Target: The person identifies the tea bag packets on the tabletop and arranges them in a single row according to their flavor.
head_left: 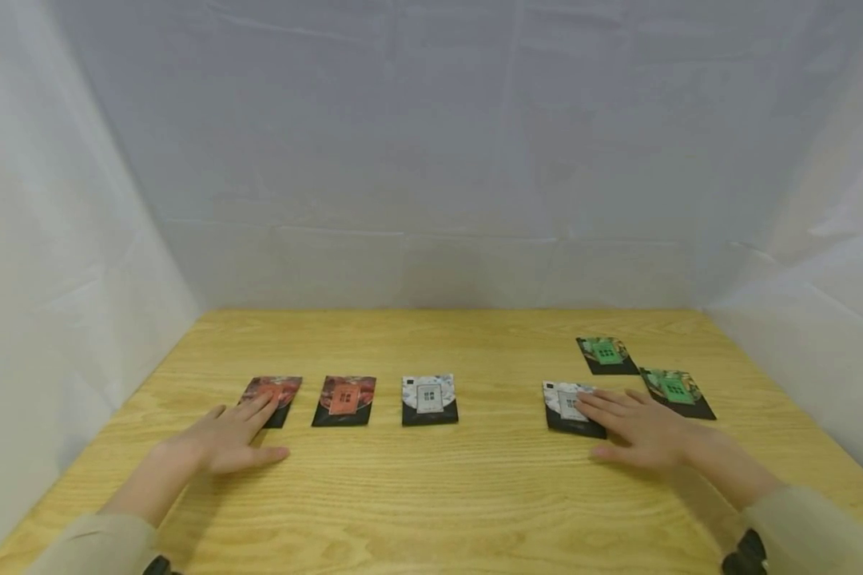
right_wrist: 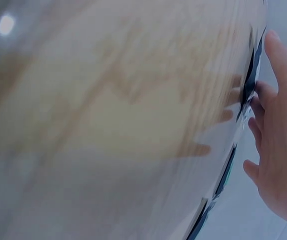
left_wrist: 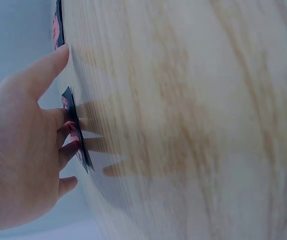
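My left hand (head_left: 226,438) lies with straight fingers over the leftmost red-and-black packet (head_left: 282,391), hiding part of its label. In the left wrist view, the fingertips of my left hand (left_wrist: 26,145) meet that packet (left_wrist: 76,131), the thumb held apart. On the right, my right hand (head_left: 643,430) stretches its fingers onto a white-and-black packet (head_left: 566,406), covering its right side. From the right wrist view, my right hand (right_wrist: 281,135) has its fingertips at the edge of this packet (right_wrist: 251,82). Neither hand curls round anything.
A second red packet (head_left: 344,401) and another white packet (head_left: 430,399) lie flat between the hands. Two green packets, one farther back (head_left: 607,355) and one nearer (head_left: 678,391), lie at the right. The wooden table (head_left: 431,495) is enclosed by white sheeting (head_left: 431,160).
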Demonstrator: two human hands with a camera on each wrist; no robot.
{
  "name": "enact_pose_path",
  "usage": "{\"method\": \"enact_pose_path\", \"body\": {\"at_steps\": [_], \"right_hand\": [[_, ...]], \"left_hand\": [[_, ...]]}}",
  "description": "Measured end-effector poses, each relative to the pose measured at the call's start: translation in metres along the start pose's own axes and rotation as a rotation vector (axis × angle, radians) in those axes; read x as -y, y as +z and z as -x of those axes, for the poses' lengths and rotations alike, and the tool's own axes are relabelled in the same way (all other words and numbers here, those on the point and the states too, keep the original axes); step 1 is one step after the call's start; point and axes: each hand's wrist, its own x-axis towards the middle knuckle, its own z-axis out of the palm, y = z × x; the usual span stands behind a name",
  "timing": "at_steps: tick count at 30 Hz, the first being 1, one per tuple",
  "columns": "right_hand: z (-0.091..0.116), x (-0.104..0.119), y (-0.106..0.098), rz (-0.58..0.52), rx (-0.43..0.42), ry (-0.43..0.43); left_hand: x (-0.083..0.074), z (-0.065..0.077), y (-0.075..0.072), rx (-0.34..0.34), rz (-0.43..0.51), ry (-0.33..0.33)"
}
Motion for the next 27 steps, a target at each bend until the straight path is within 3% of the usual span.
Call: {"method": "enact_pose_path", "body": {"at_steps": [16,27], "right_hand": [[-0.032,0.016,-0.003,0.067,0.011,-0.082],[-0.048,0.026,-0.007,0.078,0.055,-0.09]], "left_hand": [[0.001,0.0,0.001,0.01,0.007,0.002],[0.0,0.0,0.0,-0.019,-0.024,0.012]]}}
